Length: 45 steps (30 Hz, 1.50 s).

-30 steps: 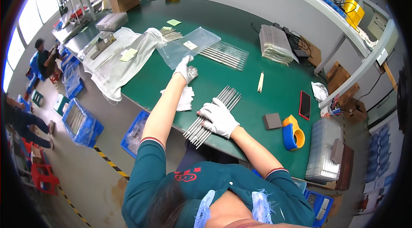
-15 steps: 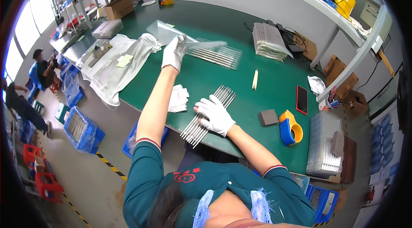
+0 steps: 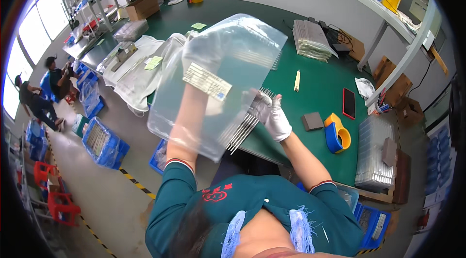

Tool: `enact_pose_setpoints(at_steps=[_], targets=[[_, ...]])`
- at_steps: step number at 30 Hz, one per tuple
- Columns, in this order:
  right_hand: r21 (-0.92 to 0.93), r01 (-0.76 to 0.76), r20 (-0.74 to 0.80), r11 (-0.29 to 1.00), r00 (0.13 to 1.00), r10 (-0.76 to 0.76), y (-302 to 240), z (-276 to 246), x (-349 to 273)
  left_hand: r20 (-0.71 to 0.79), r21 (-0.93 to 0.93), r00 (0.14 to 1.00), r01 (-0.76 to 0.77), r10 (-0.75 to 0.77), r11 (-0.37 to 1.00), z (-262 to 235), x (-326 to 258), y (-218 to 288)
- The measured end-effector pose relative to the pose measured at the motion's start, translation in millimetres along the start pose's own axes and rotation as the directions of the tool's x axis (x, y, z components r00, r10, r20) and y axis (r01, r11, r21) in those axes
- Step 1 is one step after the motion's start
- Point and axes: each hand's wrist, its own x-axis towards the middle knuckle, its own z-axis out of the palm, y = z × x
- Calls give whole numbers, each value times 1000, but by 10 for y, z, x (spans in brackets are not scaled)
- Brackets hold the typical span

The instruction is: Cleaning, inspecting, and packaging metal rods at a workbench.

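A clear plastic cover (image 3: 233, 71) with a printed label (image 3: 207, 81) is raised and tilted in front of me. My left hand (image 3: 203, 53), in a white glove, is closed on its far part and shows blurred through the plastic. By the cover's right edge, my gloved right hand (image 3: 275, 118) has its thumb raised apart from the fingers. The fingers lie over a bundle of thin metal rods (image 3: 242, 132) near the table's front edge, partly behind the cover. A clear tray (image 3: 276, 61) is mostly hidden behind the cover.
To the right are a grey block (image 3: 312, 121), a blue-and-yellow tape dispenser (image 3: 337, 134), a red-edged phone (image 3: 348, 103) and stacked clear trays (image 3: 374, 156). A cutter (image 3: 297, 81) lies farther back, near stacked sheets (image 3: 313, 39). White cloth (image 3: 141, 68) covers the left side.
My left hand has brought the clear cover nearer and turned its broad face up, over the left forearm. My right hand has rolled, lifting its thumb off the rods.
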Motion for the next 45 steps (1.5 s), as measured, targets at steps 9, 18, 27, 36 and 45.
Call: enact_pose_setpoints(at_steps=[9,18,27,36,45], targets=[[-286,-51,-225,957,974,-16,-499,363,-258,-459,322,884,69,92,944,164,-273,-255],[-289,-73,-257,955,966,-4,-601,390,-389,-500,121,866,57,11,991,91,-394,-38],[-518,-243,-446,820,895,-16,-446,-157,-376,-434,862,832,272,347,427,467,-784,207],[-844,177,7,507,948,-319,-467,310,-410,-255,959,948,223,190,173,1158,-981,-781],[-987,-59,36,-149,825,-564,-451,-184,-9,-416,551,809,588,-416,592,1061,-1335,-1112]])
